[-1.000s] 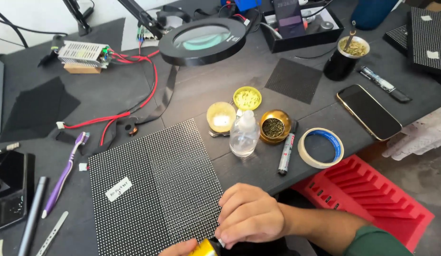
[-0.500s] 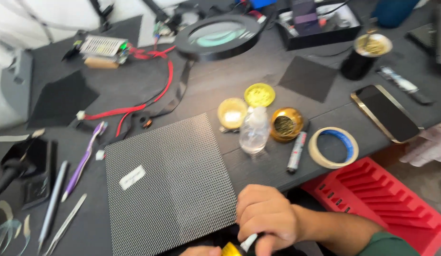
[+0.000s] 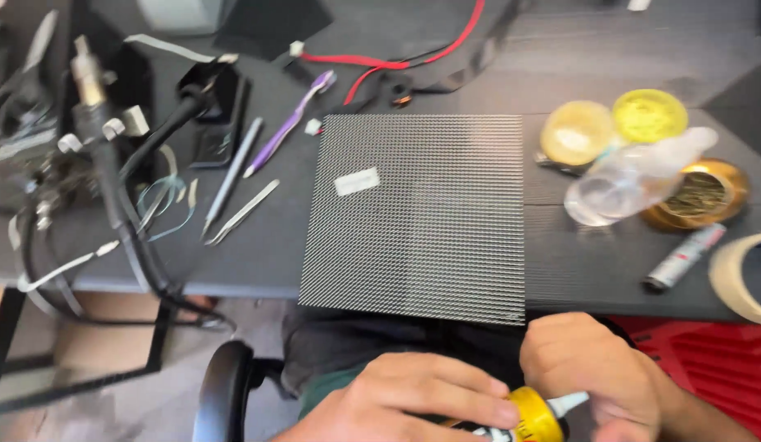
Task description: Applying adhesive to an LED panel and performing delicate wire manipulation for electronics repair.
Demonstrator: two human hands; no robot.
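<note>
Hands, left (image 3: 413,397) and right (image 3: 589,372), pinch yellow glue tube (image 3: 528,416) below the panel's (image 3: 417,217) near edge.

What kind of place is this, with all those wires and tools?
It looks like an electronics repair bench. A square dotted display panel lies on the dark table, with tweezers and red and black wires near it. The person's hands hold a small yellow-capped tube below the table's edge.

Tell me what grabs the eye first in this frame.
The square black dotted panel lying mid-table, with a small white label near its top left. At the bottom edge, both hands, left and right, meet on a yellow tube with a white nozzle. Round yellow and gold tins cluster at right.
</note>
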